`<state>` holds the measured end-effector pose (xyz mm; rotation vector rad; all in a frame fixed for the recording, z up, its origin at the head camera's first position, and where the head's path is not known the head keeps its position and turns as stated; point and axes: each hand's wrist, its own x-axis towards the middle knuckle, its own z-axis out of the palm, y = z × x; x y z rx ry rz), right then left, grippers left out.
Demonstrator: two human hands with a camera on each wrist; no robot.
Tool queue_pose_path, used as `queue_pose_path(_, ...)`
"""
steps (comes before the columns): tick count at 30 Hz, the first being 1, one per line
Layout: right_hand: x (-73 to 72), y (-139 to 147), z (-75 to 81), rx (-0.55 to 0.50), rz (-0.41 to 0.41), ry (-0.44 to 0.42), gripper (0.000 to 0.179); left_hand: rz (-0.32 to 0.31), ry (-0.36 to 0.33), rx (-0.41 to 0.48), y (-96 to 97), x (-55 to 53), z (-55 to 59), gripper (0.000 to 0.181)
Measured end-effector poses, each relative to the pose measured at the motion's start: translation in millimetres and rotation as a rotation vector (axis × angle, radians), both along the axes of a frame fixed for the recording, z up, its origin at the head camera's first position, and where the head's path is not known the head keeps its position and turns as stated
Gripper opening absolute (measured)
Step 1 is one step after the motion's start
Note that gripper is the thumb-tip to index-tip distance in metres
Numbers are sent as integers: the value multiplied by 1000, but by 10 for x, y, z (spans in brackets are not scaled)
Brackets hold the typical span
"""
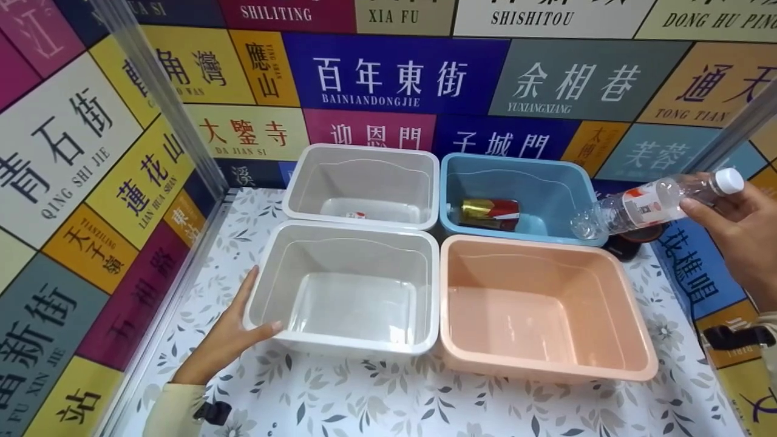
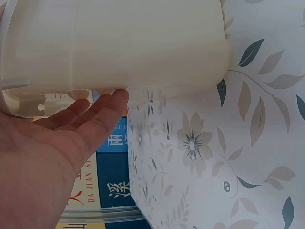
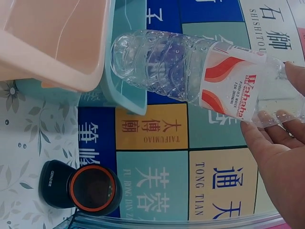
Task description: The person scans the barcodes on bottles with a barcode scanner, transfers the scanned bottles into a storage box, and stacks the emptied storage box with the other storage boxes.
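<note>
Four bins (image 1: 516, 328), one can (image 1: 490, 213) (in the blue bin (image 1: 546, 194)); right hand (image 1: 743, 233) grips one bottle (image 1: 652, 203), base toward blue bin; straight-fingered left hand (image 1: 224, 340) touches a white bin (image 1: 352, 303).

My head view looks forward and down; closer wrist views share its front white tub (image 1: 352, 306) (left), bottle (image 1: 652, 203) (right).

Walls (image 1: 394, 76): multicol. sign panels (Chinese + pinyin) | tbl (image 1: 376, 403): wht, floral
</note>
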<state>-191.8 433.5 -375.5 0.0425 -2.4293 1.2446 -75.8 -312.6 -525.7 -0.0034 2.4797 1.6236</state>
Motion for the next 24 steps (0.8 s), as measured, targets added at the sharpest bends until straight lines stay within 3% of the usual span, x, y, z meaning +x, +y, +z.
queue_pose_path(5,10,48,-30,32,-27,-29,51,-1,3,-7,-2,1,7,105)
queue_pose_path(11,-23,86,-77,-23,0,17,48,3,-10,-30,6,15,17,105)
queue_pose_path(18,30,142,-103,-12,-44,-65,48,4,3,-15,8,3,8,106)
queue_pose_path(24,40,169,-119,-63,-86,-83,48,0,5,-19,5,5,12,106)
